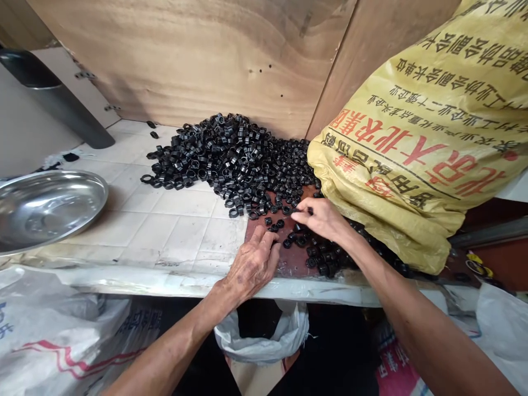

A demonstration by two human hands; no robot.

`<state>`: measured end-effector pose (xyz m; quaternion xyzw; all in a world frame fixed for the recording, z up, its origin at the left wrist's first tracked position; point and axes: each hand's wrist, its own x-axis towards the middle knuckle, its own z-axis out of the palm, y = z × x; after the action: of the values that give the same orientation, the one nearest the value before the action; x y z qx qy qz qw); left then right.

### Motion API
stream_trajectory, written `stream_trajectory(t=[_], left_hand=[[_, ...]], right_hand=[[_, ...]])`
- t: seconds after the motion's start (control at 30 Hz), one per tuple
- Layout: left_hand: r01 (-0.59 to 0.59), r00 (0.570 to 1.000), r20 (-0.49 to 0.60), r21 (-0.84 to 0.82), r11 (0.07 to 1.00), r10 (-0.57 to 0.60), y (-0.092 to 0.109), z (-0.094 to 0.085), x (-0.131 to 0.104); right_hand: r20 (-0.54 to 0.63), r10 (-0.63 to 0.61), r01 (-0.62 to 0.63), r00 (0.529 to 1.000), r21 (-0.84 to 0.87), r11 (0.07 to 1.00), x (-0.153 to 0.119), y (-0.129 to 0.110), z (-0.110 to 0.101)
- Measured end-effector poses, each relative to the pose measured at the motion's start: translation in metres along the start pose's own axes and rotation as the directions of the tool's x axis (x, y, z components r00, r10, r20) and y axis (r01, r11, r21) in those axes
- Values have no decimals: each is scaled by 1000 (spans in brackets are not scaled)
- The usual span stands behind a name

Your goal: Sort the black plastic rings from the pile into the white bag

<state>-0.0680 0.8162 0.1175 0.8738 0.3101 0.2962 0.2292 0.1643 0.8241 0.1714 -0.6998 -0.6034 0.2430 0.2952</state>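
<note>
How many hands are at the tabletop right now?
2: the left hand at the front of the table, the right hand among black pieces beside the yellow sack. No other hand shows.

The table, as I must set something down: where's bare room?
White tabletop shows bare between the metal bowl and left hand, in front of the black rings. It's crowded around the right hand, beside the yellow sack.
</note>
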Motion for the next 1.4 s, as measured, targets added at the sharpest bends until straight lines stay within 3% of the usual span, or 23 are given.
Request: stream_trajectory(t=[0.1,0.2,0.37,0.43,0.5,0.6,0.7,0.8,0.9,1.0,1.2,1.3,1.4], left_hand=[[52,997,-43,-111,992,-57,1,0,3],[83,996,-32,-83,993,-86,7,2,19],[56,983,162,197,979,-89,16,11,65],[33,962,253,268,963,-104,15,16,80],[-4,946,311,289,957,-91,12,20,88],[-1,947,306,296,955,-94,10,24,92],[77,972,198,246,966,-128,11,22,90],[197,978,54,77,977,-202,16,13,84],[336,942,41,-173,926,-334,25,0,67],[452,892,177,-362,815,-416,32,-11,41],[576,817,325,-481,660,-476,33,-14,0],[645,761,365,-512,567,-536,31,-12,-7],[648,751,354,-555,521,-557,30,-11,-8]], right_hand=[[-57,101,-80,993,295,952,-11,6,-23],[-64,181,-120,981,527,841,-28,10,-38],[132,415,-308,900,866,393,-61,21,-46],[134,459,-316,878,883,347,-74,24,-50],[109,480,-316,870,871,375,-88,26,-53],[101,480,-381,871,755,533,-112,25,-50],[35,422,-393,906,445,805,-135,24,-33],[-131,239,-235,962,48,971,-149,24,-10],[-157,64,-94,985,-191,977,-151,25,5],[-138,6,-44,990,-277,960,-149,25,12],[-233,-26,-36,972,-257,966,-150,27,18],[-283,-27,-31,959,-198,980,-151,28,20],[-379,57,-126,923,-161,979,-150,29,22]])
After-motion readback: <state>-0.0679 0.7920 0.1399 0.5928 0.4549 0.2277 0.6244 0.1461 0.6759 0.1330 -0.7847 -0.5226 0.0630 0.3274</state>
